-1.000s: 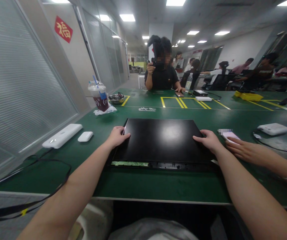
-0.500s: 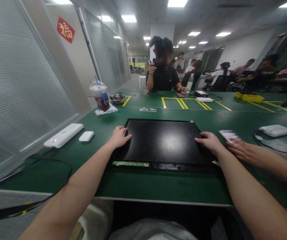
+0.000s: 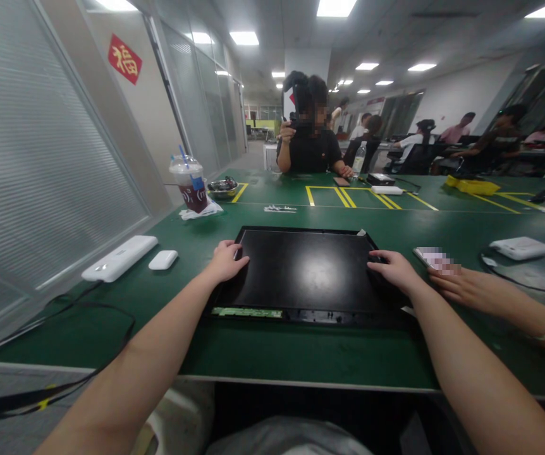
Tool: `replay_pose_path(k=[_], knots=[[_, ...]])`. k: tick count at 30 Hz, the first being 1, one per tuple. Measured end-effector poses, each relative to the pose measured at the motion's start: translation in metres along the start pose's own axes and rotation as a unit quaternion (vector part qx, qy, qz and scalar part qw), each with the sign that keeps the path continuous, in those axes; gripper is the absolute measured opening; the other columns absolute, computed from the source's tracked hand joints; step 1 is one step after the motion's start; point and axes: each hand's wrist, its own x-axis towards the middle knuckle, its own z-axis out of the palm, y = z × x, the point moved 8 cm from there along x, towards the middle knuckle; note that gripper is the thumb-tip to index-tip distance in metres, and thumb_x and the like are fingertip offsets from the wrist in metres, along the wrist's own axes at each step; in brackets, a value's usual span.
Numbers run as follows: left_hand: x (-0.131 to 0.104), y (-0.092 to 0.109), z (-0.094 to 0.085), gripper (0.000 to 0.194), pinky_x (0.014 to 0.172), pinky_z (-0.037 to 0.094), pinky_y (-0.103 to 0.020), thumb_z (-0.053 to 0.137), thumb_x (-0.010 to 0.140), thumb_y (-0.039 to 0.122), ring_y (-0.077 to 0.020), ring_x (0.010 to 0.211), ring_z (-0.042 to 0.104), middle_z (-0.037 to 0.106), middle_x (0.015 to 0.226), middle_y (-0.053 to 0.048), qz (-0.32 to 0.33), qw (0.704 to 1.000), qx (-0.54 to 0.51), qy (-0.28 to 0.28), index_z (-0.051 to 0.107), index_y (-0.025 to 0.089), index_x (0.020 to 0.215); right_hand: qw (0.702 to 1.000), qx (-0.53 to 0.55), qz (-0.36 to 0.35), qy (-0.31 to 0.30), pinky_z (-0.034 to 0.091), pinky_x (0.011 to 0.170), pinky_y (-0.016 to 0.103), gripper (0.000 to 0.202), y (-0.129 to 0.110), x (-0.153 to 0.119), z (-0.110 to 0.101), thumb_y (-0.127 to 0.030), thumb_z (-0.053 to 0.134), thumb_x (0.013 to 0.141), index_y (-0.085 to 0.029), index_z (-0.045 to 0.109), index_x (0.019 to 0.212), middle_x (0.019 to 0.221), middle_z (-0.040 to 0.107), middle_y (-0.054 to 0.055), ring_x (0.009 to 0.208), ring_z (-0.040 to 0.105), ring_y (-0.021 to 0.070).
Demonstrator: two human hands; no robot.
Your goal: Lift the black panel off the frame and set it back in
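Note:
A black LCD display panel (image 3: 296,268) lies flat on the green table, its long side towards me. Along its near edge runs a strip of green circuit board (image 3: 246,313). My left hand (image 3: 227,262) grips the panel's left edge, thumb on the face and fingers at the rim. At the right edge, my right hand (image 3: 396,268) holds the panel the same way, its thumb laid over the face. The undersides of both grips are hidden. A small pale tab (image 3: 361,232) sticks up at the far right corner.
A white power bank (image 3: 119,258) and a white earbud case (image 3: 163,260) lie left. Behind them stands a drink cup (image 3: 191,189). A co-worker's hand (image 3: 466,287) rests by a phone (image 3: 431,258) at right. Another person (image 3: 310,133) sits opposite.
Both hands keep their places on the panel, with a slight shift of the right fingers. The pale tab at the far corner looks a little larger. The view has moved slightly.

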Motion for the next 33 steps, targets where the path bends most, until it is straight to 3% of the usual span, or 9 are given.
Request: replay_pose_path(k=[9,14,22,27,33], knots=[[-0.002,0.003,-0.004,0.058,0.115,0.033,-0.042,0.059,0.079,0.043,-0.0347,0.132,0.047,0.052,0.136,-0.017,0.003,1.000,-0.021,0.004,0.063,0.014,0.128,1.000,0.006,-0.009,0.010,0.049,0.096,0.039,0.034,-0.005,-0.002,-0.003,-0.032,0.072,0.069,-0.023,0.076,0.101,0.107,0.073,0.009,0.104,0.066,0.0280],[-0.001,0.002,-0.008,0.064,0.113,0.035,-0.039,0.057,0.079,0.043,-0.0328,0.130,0.050,0.054,0.134,-0.020,0.012,0.999,-0.031,0.000,0.058,0.008,0.132,0.999,0.037,0.007,-0.007,0.050,0.094,0.040,0.031,0.002,0.000,-0.006,-0.031,0.069,0.073,-0.023,0.075,0.103,0.106,0.073,0.011,0.101,0.067,0.0288],[0.007,-0.029,-0.008,0.062,0.110,0.035,-0.051,0.053,0.081,0.051,-0.0413,0.136,0.041,0.051,0.142,-0.025,-0.061,0.996,0.070,-0.006,0.066,0.011,0.125,0.999,0.041,0.008,0.001,0.049,0.096,0.046,0.027,0.011,0.003,-0.010,-0.034,0.067,0.076,-0.027,0.073,0.101,0.105,0.072,0.015,0.107,0.066,0.0327],[0.010,-0.031,-0.007,0.040,0.107,0.037,-0.052,0.057,0.078,0.046,-0.0382,0.133,0.046,0.065,0.129,-0.014,-0.033,0.999,0.022,0.018,0.075,0.027,0.110,0.999,0.022,-0.022,0.025,0.052,0.092,0.046,0.023,0.008,0.003,-0.013,-0.036,0.065,0.075,-0.028,0.074,0.096,0.095,0.074,0.013,0.098,0.068,0.0322],[0.009,-0.021,-0.018,0.035,0.114,0.033,-0.043,0.055,0.076,0.028,-0.0324,0.135,0.049,0.069,0.125,-0.010,-0.029,0.998,-0.051,0.020,0.079,0.022,0.101,0.999,-0.015,-0.030,0.003,0.052,0.092,0.046,0.023,0.003,0.003,-0.009,-0.035,0.064,0.075,-0.028,0.075,0.094,0.087,0.073,0.013,0.096,0.069,0.0328]])
